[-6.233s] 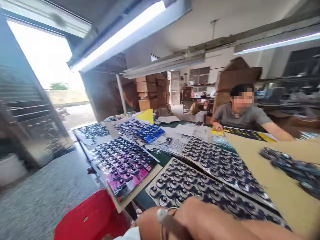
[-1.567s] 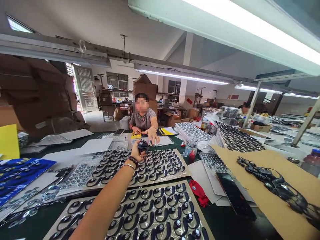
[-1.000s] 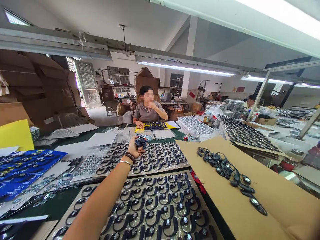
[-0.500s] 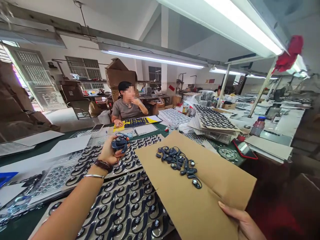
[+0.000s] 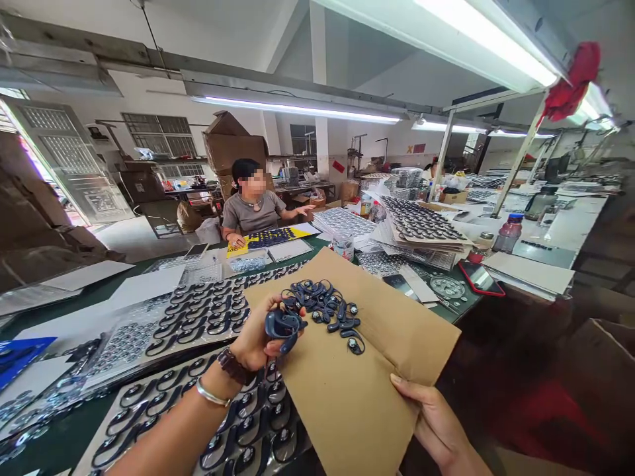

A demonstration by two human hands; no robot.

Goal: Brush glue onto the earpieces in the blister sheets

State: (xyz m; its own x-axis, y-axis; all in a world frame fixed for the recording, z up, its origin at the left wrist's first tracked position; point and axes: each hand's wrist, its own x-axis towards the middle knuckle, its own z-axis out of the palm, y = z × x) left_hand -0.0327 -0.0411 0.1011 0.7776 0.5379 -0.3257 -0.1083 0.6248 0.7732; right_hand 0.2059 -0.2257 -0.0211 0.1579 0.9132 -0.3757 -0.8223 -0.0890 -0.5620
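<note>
Several dark blue, curled hook-shaped pieces point(image 5: 282, 325) are bunched in my left hand point(image 5: 258, 334), its fingers closed round them. This hand is over the left part of a creased brown cardboard sheet point(image 5: 342, 390). My right hand point(image 5: 431, 410) grips the sheet's near right edge, thumb on top and fingers hidden beneath. On the cardboard lies a loose heap of the same dark pieces point(image 5: 330, 307), some with a shiny round stone. Under and left of the sheet, a board with rows of dark hook-shaped pieces point(image 5: 248, 416) under clear plastic lies on the table.
Across the green table point(image 5: 49, 439) a co-worker point(image 5: 255, 205) sits with one arm stretched out. Stacked boards point(image 5: 421, 225) stand at the back right, near a red-edged phone point(image 5: 481, 277) and a bottle point(image 5: 508, 233). A blue packet point(image 5: 24, 357) lies far left.
My left hand has moved right and down with its bunch, now over the cardboard beside the heap. The sheet and my right hand appear further left. The co-worker's raised arm has stretched out.
</note>
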